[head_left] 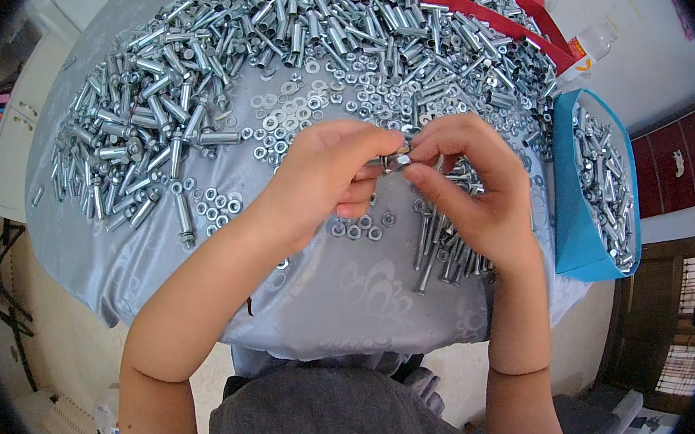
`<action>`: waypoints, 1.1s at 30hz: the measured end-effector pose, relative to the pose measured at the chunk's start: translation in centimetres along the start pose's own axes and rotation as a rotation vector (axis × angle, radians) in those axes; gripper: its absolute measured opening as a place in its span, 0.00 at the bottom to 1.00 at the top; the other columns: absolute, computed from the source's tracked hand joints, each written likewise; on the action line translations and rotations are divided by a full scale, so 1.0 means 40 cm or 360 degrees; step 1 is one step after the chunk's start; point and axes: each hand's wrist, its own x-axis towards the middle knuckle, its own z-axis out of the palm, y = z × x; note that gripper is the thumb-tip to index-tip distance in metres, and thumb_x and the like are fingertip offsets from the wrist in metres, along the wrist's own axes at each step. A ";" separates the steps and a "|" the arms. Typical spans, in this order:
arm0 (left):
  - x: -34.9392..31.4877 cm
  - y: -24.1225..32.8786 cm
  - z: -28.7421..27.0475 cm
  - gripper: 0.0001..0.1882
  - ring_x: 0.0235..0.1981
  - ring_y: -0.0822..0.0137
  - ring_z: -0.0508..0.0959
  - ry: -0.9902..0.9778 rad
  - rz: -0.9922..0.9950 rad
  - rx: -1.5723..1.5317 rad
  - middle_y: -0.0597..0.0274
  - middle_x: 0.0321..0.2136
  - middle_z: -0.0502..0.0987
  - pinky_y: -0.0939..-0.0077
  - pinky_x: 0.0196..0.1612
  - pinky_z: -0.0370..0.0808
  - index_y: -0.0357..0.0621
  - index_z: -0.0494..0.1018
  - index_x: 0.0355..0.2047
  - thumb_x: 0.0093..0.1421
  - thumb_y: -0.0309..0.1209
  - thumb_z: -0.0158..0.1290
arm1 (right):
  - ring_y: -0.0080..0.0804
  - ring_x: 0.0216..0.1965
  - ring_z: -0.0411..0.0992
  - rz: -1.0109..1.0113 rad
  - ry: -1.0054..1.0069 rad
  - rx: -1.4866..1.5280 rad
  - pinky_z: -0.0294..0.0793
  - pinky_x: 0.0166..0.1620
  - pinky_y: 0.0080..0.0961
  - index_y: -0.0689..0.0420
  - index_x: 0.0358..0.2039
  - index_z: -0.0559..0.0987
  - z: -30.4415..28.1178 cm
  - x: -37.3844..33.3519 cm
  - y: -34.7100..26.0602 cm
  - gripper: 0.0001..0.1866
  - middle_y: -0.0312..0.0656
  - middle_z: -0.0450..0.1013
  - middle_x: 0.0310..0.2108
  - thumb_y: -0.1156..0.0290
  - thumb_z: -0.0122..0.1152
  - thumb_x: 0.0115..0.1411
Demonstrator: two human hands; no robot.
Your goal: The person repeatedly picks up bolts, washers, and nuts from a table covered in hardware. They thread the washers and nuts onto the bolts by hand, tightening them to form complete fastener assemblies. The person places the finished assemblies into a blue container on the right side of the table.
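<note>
Bolt (pixel 396 160) between both hands' fingertips (pixel 414 174)

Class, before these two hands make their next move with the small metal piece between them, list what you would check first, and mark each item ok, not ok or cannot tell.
1. Left hand and right hand both pinch the small metal piece: ok.
2. Whether the piece is a bolt with a nut on it: cannot tell, fingers hide it.
3. Loose nuts and washers lie close to the hands: ok.
4. Sleeve pile sits on the grey tablecloth: ok.
5. Long bolts lie under the right hand: ok.
6. Blue box holds parts: ok.
</note>
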 end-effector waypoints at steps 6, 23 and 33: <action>0.000 -0.010 -0.011 0.09 0.09 0.83 0.54 -0.0007 0.0059 0.0039 0.74 0.12 0.56 0.86 0.12 0.50 0.44 0.65 0.21 0.54 0.35 0.49 | 0.24 0.28 0.68 0.0010 -0.0028 0.0004 0.66 0.28 0.17 0.60 0.29 0.72 0.014 -0.004 0.005 0.08 0.39 0.69 0.27 0.79 0.60 0.46; 0.006 -0.021 0.008 0.10 0.11 0.83 0.53 0.0166 0.0071 0.0094 0.76 0.12 0.54 0.87 0.14 0.50 0.44 0.66 0.24 0.57 0.36 0.47 | 0.31 0.29 0.73 0.0146 0.0214 -0.0027 0.71 0.34 0.21 0.60 0.33 0.75 0.058 -0.016 0.014 0.10 0.44 0.73 0.27 0.79 0.57 0.48; 0.003 -0.016 0.006 0.09 0.11 0.82 0.55 0.0087 0.0131 0.0101 0.74 0.13 0.56 0.87 0.14 0.52 0.44 0.65 0.23 0.55 0.36 0.48 | 0.23 0.33 0.71 0.0424 0.0250 0.0508 0.71 0.38 0.19 0.64 0.33 0.74 0.047 -0.012 0.010 0.07 0.40 0.73 0.30 0.80 0.55 0.51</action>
